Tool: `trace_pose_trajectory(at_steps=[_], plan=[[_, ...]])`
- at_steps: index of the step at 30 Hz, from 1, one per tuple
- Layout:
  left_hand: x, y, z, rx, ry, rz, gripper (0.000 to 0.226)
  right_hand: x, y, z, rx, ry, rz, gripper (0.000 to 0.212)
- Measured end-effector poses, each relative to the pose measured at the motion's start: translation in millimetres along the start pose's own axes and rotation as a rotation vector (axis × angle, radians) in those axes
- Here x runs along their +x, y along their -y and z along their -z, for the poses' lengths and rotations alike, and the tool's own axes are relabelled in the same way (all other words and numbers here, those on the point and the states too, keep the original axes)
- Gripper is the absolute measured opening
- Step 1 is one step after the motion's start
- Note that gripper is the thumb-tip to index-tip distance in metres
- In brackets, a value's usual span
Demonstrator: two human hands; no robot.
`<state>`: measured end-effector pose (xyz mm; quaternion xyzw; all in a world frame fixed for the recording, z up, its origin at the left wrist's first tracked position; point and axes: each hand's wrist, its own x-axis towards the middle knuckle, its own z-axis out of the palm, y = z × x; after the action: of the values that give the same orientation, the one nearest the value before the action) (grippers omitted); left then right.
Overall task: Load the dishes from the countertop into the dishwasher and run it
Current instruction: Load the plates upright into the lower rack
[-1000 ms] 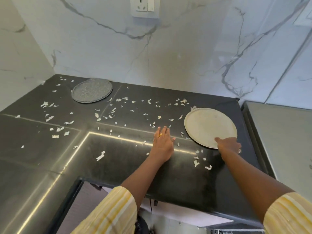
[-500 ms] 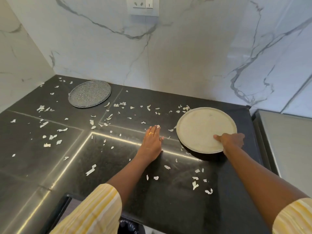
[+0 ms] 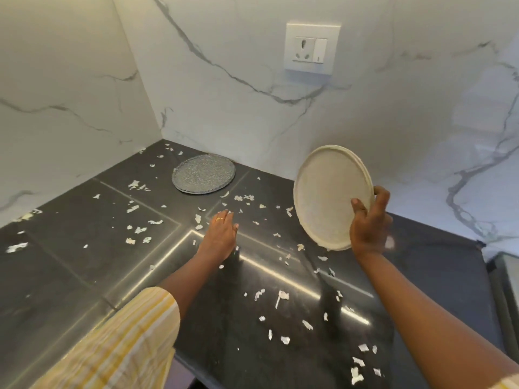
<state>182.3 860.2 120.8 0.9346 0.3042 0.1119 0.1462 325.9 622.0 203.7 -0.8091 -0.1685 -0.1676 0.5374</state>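
Dishes on this black countertop [image 3: 84, 248] number two. One is a cream plate [image 3: 328, 197], which your right hand [image 3: 369, 226] holds up off the counter at about three o'clock in the view. The plate is tipped steeply, nearly on edge, with its face turned toward nine o'clock. Your right hand grasps it at the lower right part of the rim, thumb pressed on the face and fingers wrapped behind the edge. Nothing lies on the plate's face.

A second dish, a grey speckled plate [image 3: 203, 177], lies flat near the back corner of the counter at about eleven o'clock from the view's centre, just beside the marble wall [image 3: 252, 113]. It is well apart from both hands.

Your left hand [image 3: 220, 234] sits at the centre of the view, palm down, fingers together and stretched toward twelve o'clock. It holds nothing and lies open on or just above the counter; you cannot tell from this angle whether it touches. A ring [image 3: 220, 219] shows on one finger.

White scraps [image 3: 280, 297] are scattered across the counter, thickest between the grey plate and your left hand, with more toward five o'clock near the front edge.

Both forearms are bare, with striped yellow and white sleeves [image 3: 126, 341] at the lower edge of the view. A white wall socket [image 3: 311, 49] with a switch sits on the marble at about one o'clock, above the cream plate.
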Motion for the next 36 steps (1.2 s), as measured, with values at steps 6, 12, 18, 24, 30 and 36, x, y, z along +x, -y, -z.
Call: trace_pose_trajectory(at_steps=[6, 12, 18, 24, 30, 36], plan=[[53, 50, 7, 0.117, 0.028, 0.073, 0.035, 1, 5, -62, -0.111, 0.174, 0.298, 0.04], [109, 82, 10, 0.129, 0.025, 0.124, 0.024, 18, 1, -90, -0.141, 0.146, 0.316, 0.043], [162, 91, 18, 0.155, 0.07, 0.169, 0.027, 39, 3, -99, -0.129, 0.086, 0.263, 0.029], [190, 106, 11, 0.254, 0.253, 0.177, 0.045, 48, -1, -103, -0.126, 0.064, 0.267, 0.029], [192, 117, 5, 0.496, 0.215, -0.124, 0.022, 49, -6, -99, -0.16, 0.067, 0.28, 0.059], [192, 111, 26, 0.504, 0.057, -0.09, 0.025, 39, -8, -94, -0.183, 0.073, 0.225, 0.056]])
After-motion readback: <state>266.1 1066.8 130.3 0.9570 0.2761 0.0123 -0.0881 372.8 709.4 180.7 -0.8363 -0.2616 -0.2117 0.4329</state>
